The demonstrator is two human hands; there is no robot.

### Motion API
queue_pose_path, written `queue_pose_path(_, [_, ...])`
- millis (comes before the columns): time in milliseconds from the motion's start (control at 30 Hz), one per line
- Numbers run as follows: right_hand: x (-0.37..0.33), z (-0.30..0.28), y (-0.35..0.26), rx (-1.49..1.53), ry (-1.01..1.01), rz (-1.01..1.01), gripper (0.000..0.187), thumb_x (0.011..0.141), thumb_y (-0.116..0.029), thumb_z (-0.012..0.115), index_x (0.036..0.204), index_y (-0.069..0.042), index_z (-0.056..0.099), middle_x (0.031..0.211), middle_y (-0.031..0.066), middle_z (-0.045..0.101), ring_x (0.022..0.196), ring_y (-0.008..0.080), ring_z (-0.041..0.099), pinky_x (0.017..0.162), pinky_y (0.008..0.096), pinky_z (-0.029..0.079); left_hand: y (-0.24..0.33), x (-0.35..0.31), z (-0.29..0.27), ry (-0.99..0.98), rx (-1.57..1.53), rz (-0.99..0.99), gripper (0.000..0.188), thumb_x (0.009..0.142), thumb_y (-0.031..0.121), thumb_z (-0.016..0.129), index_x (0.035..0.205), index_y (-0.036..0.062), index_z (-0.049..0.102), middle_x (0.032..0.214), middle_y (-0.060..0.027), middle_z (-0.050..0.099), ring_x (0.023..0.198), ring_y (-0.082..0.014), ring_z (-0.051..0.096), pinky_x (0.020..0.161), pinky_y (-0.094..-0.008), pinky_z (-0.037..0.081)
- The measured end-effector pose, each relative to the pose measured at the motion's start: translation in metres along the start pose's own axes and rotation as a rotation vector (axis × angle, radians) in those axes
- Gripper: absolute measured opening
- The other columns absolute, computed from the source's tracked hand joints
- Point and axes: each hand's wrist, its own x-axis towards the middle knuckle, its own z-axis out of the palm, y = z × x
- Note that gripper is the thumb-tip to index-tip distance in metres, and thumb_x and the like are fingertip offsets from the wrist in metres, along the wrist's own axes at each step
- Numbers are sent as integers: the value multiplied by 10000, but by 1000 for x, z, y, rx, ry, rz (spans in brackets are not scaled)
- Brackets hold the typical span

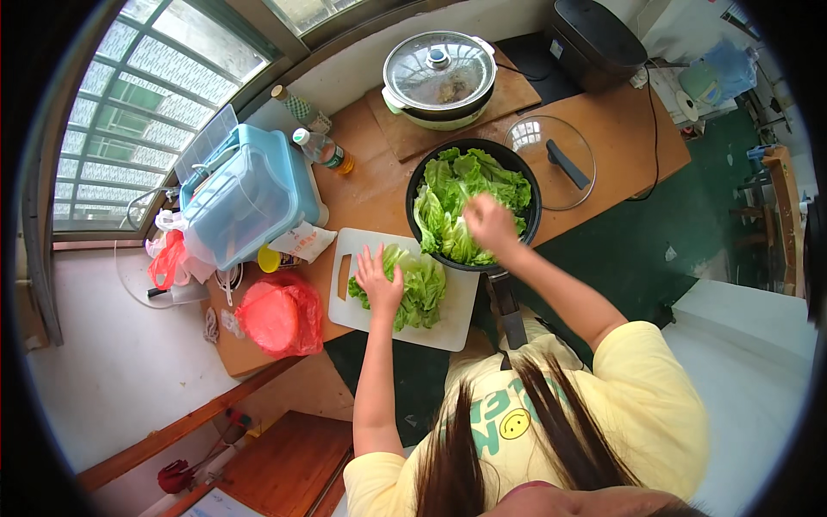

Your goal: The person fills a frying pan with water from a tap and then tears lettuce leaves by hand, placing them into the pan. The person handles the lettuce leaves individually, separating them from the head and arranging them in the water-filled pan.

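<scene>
A black frying pan (536, 207) full of green lettuce leaves (469, 177) stands on the wooden table, its handle pointing toward me. Over the right side of those leaves is my right hand (490, 222), fingers curled in and fingertips hidden from this angle. Left of the pan lies a white cutting board (461, 314) bearing another heap of lettuce (419, 293). My left hand (377, 280) rests on the left edge of that heap with its fingers spread.
Behind the pan a lidded pot (439, 73) sits on a wooden board (517, 90). A glass lid (551, 164) lies right of the pan. Leftward are a bottle (325, 151), a blue storage box (250, 194) and a red plastic bag (280, 314). A black appliance (594, 43) stands at the back right.
</scene>
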Motion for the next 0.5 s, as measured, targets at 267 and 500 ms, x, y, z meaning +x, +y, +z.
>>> queue_pose_path(267, [101,29,73,-327,-28,336,732,684,-389,703,1215,1,385,1021,227,594,964,363,581,837,473,457,128,85,44,-4,-76,127,391,839,223,567,1140,-20,506,1078,-194,555,1013,-360,529,849,-408,443])
queue_pose_path(500, [84,-10,96,11,-25,156,420,662,-224,685,1001,1,582,985,180,626,941,335,590,778,407,464,135,145,82,-444,-44,-360,703,780,512,591,1242,10,424,1021,-178,603,962,-336,587,795,-430,486])
